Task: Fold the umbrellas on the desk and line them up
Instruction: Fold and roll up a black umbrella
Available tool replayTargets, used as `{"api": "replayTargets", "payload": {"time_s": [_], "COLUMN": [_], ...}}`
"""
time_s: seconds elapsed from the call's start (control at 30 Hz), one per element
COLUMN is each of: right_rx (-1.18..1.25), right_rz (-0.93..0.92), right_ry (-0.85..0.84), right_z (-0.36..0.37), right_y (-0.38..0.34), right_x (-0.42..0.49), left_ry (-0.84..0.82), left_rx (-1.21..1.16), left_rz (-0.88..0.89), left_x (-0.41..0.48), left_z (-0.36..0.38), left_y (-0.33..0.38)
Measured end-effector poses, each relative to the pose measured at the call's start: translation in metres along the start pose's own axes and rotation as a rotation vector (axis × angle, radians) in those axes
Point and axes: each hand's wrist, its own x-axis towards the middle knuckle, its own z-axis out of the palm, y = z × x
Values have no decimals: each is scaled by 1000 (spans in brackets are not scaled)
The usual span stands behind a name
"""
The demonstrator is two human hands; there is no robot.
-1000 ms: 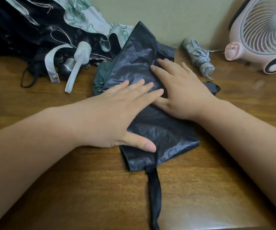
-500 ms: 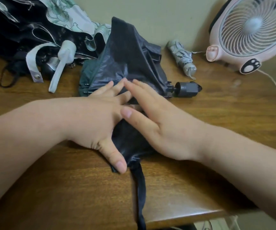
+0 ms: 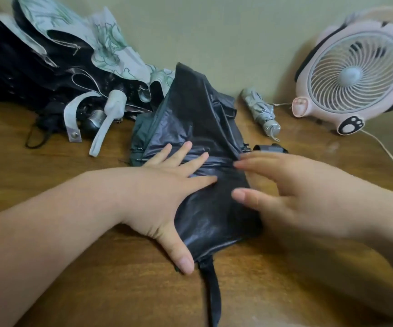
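Black umbrella [image 3: 202,128], frame centre: fabric judged thin, slippery, limp; best gripped along the ribs. Left hand [image 3: 164,192] is pressed flat on it; right hand [image 3: 292,192] is spread, nothing held.

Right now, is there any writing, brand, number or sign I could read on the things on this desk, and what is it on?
No words, brands or numbers can be read.
The only sign is a black paw print on the pink fan; it is a picture, not text.
The black umbrella, floral umbrella and grey folded umbrella show no lettering.
Any marks on the silver handle are too blurred to read.
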Motion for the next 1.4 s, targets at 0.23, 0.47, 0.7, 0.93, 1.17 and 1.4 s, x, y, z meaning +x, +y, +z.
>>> {"api": "replayTargets", "payload": {"time_s": [0.23, 0.47, 0.7, 0.93, 1.17, 1.4], "right_rx": [285, 133, 132, 51, 93, 207], "right_rz": [-138, -124, -14, 49, 29, 15], "right_ry": [244, 215, 339, 408, 400, 161], "right_z": [47, 66, 71, 75, 69, 53], "right_y": [-36, -15, -13, -13, -13, -8], "right_x": [54, 49, 49, 54, 53, 42], "left_ry": [286, 107, 304, 1081, 951, 646], "left_rx": [249, -35, -90, -682, -933, -751], "left_rz": [-149, -12, -188, -505, -369, -352], "left_x": [28, 4, -28, -26, -14, -23], "left_z": [15, 7, -7, -25, -52, -48], "left_y": [-3, -5, 0, -5, -11, -12]}}
